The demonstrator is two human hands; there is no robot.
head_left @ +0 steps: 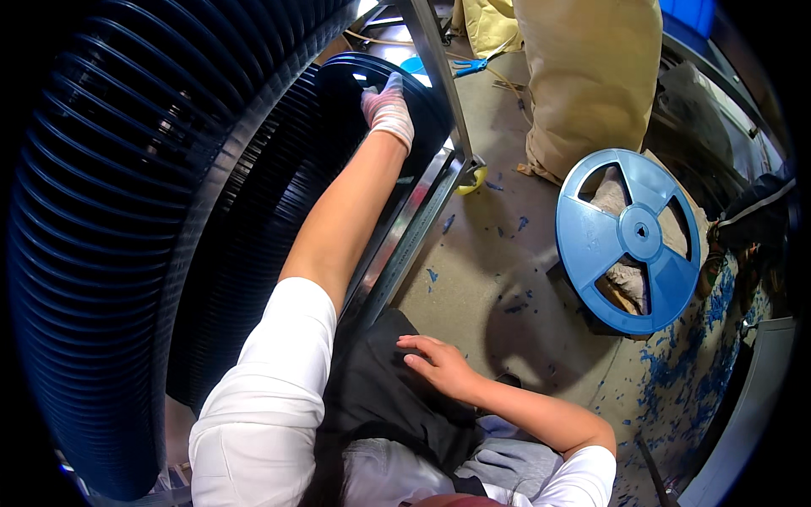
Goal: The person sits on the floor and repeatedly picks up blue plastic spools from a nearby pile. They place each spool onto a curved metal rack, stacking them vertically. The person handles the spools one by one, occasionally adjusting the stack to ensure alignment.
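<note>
My left hand [389,110], in a pale glove, reaches far up to a dark plastic reel [431,114] at the end of a row of similar reels. Its fingers close around the reel's flange beside a cut-out; part of the grip is hidden behind the hand. Bare and holding nothing, my right hand [443,368] rests on the dark cloth over my leg, fingers stretched out. To the right, a blue spoked reel [593,235] lies tilted on top of something, with brownish cloth or paper showing through its openings.
Long stacks of dark blue reels [93,253] fill the left side. A metal rack frame [405,241] runs between them and the floor. A tall tan sack [587,76] stands at the back. Blue scraps [676,380] litter the floor, and blue-handled pliers [469,66] lie beyond the rack.
</note>
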